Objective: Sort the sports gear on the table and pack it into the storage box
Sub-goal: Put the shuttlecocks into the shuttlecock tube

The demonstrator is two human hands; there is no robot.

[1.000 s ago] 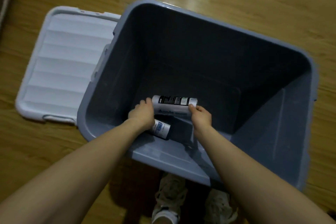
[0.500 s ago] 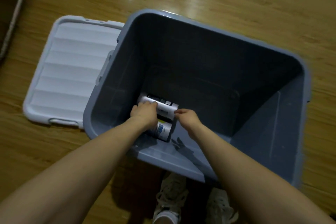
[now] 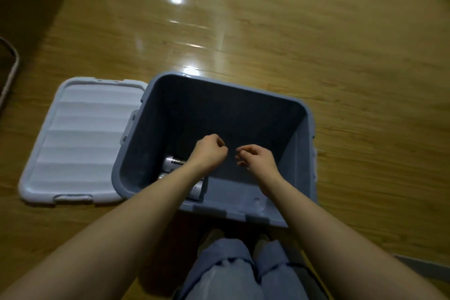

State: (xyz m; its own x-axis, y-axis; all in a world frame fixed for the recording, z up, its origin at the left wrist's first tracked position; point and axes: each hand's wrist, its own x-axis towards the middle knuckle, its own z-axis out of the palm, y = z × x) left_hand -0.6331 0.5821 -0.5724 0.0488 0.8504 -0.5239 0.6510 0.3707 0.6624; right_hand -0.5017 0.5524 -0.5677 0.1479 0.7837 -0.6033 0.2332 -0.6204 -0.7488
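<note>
Both hands hover above the grey storage box (image 3: 302, 129) on the floor. The left hand (image 3: 207, 153) is curled into an empty fist; the right hand (image 3: 258, 158) has loosely curled fingers holding nothing. Two white tubes (image 3: 173, 162) lie at the box's near-left bottom, below the left wrist, clear of the fingers.

Head view: it sits on my head, looking forward and steeply down over my arms
Facing: onto the storage box (image 3: 302, 114) on the wood floor (image 3: 316, 44), my knees at the bottom edge
Nearness: within arm's reach of the box
Shared: only one view, nothing overlaps
</note>
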